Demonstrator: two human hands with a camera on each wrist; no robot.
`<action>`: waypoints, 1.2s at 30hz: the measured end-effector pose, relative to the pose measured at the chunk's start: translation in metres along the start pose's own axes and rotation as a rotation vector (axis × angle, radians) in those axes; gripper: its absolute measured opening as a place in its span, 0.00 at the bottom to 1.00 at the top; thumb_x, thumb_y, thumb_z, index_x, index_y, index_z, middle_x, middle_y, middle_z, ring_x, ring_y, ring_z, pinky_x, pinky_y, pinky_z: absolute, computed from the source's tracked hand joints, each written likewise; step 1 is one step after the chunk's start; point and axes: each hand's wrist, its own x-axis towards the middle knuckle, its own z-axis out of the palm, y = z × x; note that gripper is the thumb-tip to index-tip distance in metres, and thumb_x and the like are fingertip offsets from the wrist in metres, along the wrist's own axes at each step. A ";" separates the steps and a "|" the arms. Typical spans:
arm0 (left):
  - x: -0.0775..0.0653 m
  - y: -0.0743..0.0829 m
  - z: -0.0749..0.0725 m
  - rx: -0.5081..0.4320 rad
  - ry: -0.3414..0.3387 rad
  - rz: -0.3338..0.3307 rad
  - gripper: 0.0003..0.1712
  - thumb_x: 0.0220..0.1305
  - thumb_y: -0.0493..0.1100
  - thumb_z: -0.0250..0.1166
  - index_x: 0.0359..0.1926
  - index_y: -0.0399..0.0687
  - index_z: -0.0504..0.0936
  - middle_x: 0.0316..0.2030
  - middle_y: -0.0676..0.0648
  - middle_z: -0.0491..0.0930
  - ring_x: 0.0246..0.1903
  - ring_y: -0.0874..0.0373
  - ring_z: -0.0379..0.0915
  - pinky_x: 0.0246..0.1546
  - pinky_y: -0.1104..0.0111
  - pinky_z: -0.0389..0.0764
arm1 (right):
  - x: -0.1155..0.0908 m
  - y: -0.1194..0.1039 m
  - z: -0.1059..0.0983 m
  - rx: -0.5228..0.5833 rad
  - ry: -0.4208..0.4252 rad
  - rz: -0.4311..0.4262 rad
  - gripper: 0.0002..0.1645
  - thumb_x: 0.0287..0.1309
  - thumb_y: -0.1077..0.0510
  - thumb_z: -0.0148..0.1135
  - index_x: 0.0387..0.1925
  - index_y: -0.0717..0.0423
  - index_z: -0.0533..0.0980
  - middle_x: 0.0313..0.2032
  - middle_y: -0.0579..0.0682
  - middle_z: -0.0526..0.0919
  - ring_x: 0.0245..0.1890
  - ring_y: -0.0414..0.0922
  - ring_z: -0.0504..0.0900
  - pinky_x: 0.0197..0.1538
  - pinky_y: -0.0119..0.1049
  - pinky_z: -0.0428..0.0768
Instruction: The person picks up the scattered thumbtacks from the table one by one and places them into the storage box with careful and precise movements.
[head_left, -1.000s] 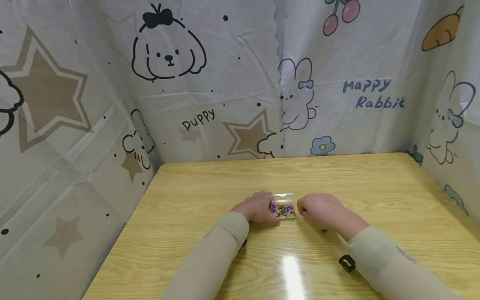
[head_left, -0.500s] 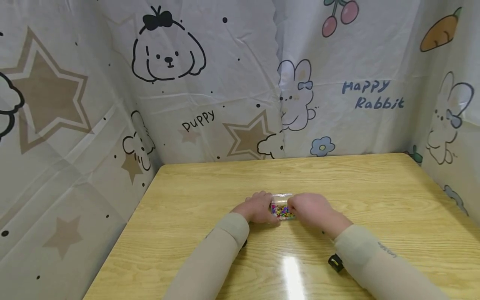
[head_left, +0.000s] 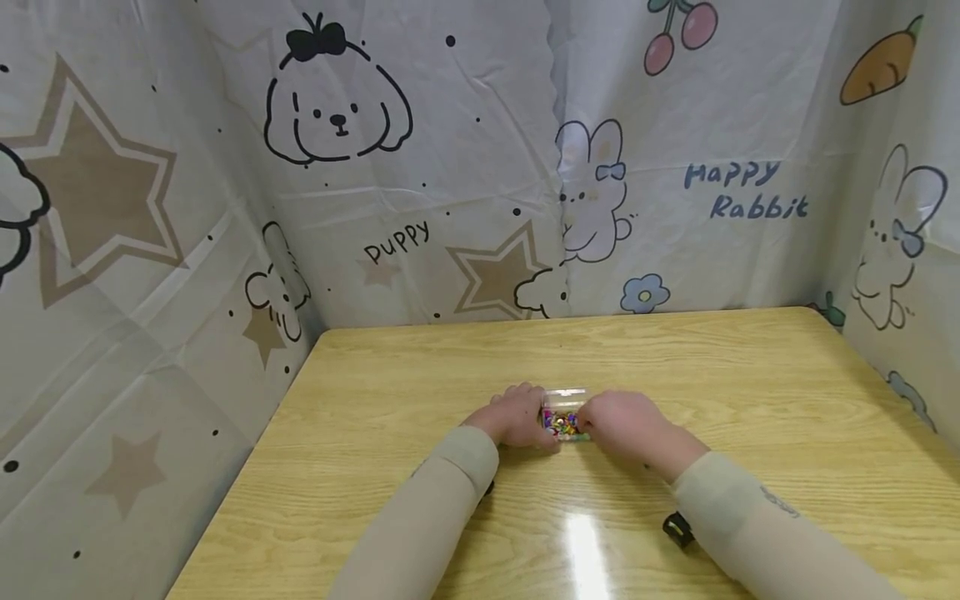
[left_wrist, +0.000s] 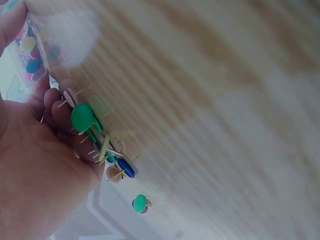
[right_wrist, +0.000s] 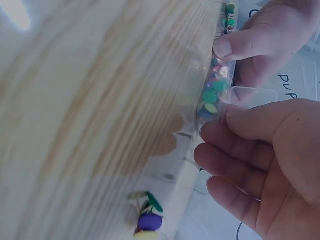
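A small clear plastic box [head_left: 565, 400], its lid raised at the back, holds many bright thumbtacks [head_left: 561, 423]. My left hand [head_left: 517, 417] grips the box's left end, thumb along the near side. Loose thumbtacks [left_wrist: 82, 117] lie on the table by that palm in the left wrist view. At the right end, my right hand [head_left: 618, 421] has its thumb and curled forefinger close together, fingertips at the box. I cannot tell what they pinch. The right wrist view shows that hand [right_wrist: 260, 160] from the palm side, its other fingers bent near the table.
A small cluster of loose thumbtacks [right_wrist: 150, 217] lies on the table by my right wrist. A black wrist strap piece [head_left: 678, 529] shows beneath the right sleeve. The wood-grain table [head_left: 420, 367] ends at a printed cloth [head_left: 487, 167] behind and at the sides.
My right hand has moved left, from beside the box to over its right end, and its fingers now dip there. The tacks inside look shifted. My left hand keeps its hold.
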 end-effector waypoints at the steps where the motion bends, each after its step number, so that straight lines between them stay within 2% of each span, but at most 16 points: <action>1: -0.001 0.000 0.000 -0.006 0.001 0.000 0.38 0.52 0.64 0.75 0.57 0.52 0.73 0.43 0.55 0.70 0.43 0.59 0.65 0.50 0.61 0.68 | -0.001 0.000 -0.001 0.004 0.002 0.000 0.10 0.64 0.61 0.64 0.30 0.45 0.85 0.28 0.39 0.83 0.25 0.38 0.76 0.31 0.40 0.79; 6: -0.003 0.000 0.001 -0.020 0.010 0.006 0.38 0.52 0.63 0.75 0.58 0.52 0.73 0.43 0.55 0.70 0.44 0.59 0.65 0.52 0.60 0.69 | -0.007 0.003 -0.006 0.025 0.013 -0.007 0.11 0.62 0.63 0.62 0.32 0.44 0.85 0.31 0.39 0.85 0.29 0.40 0.80 0.32 0.42 0.79; 13: -0.005 0.000 0.000 -0.016 -0.002 0.000 0.47 0.53 0.65 0.74 0.67 0.49 0.69 0.51 0.51 0.71 0.53 0.55 0.67 0.63 0.54 0.67 | -0.020 0.019 -0.014 0.022 -0.010 -0.004 0.10 0.60 0.63 0.62 0.37 0.47 0.85 0.37 0.43 0.86 0.37 0.44 0.84 0.39 0.46 0.82; 18: -0.006 0.001 -0.001 -0.023 -0.003 -0.006 0.49 0.54 0.64 0.74 0.71 0.48 0.67 0.58 0.48 0.71 0.59 0.52 0.65 0.67 0.52 0.63 | -0.031 0.031 -0.022 0.062 -0.039 0.008 0.08 0.60 0.64 0.61 0.32 0.48 0.82 0.31 0.40 0.82 0.28 0.39 0.77 0.36 0.43 0.80; 24: -0.005 0.001 -0.001 -0.012 -0.001 -0.008 0.47 0.53 0.65 0.74 0.68 0.49 0.69 0.53 0.51 0.71 0.55 0.54 0.67 0.64 0.55 0.66 | -0.043 0.044 -0.022 0.069 -0.082 -0.002 0.14 0.57 0.66 0.62 0.24 0.44 0.75 0.25 0.37 0.73 0.25 0.39 0.70 0.31 0.38 0.71; 27: -0.004 0.000 0.001 -0.002 0.000 -0.009 0.47 0.52 0.66 0.75 0.67 0.49 0.70 0.50 0.52 0.71 0.51 0.56 0.67 0.61 0.56 0.68 | -0.048 0.049 -0.020 0.087 -0.114 0.000 0.16 0.57 0.68 0.63 0.24 0.43 0.74 0.24 0.37 0.73 0.26 0.39 0.69 0.32 0.38 0.71; 31: -0.002 -0.002 0.003 0.004 0.000 -0.012 0.47 0.53 0.66 0.74 0.67 0.50 0.69 0.50 0.53 0.71 0.52 0.57 0.67 0.61 0.57 0.68 | -0.052 0.054 -0.016 0.133 -0.148 0.000 0.18 0.58 0.71 0.61 0.26 0.42 0.75 0.26 0.39 0.73 0.27 0.40 0.70 0.33 0.39 0.71; 36: -0.002 -0.002 0.002 -0.003 0.002 -0.006 0.46 0.53 0.66 0.74 0.66 0.50 0.70 0.50 0.53 0.71 0.52 0.56 0.66 0.62 0.56 0.67 | -0.053 0.058 -0.011 0.157 -0.145 -0.010 0.18 0.57 0.72 0.61 0.27 0.43 0.75 0.27 0.40 0.72 0.29 0.40 0.70 0.34 0.39 0.70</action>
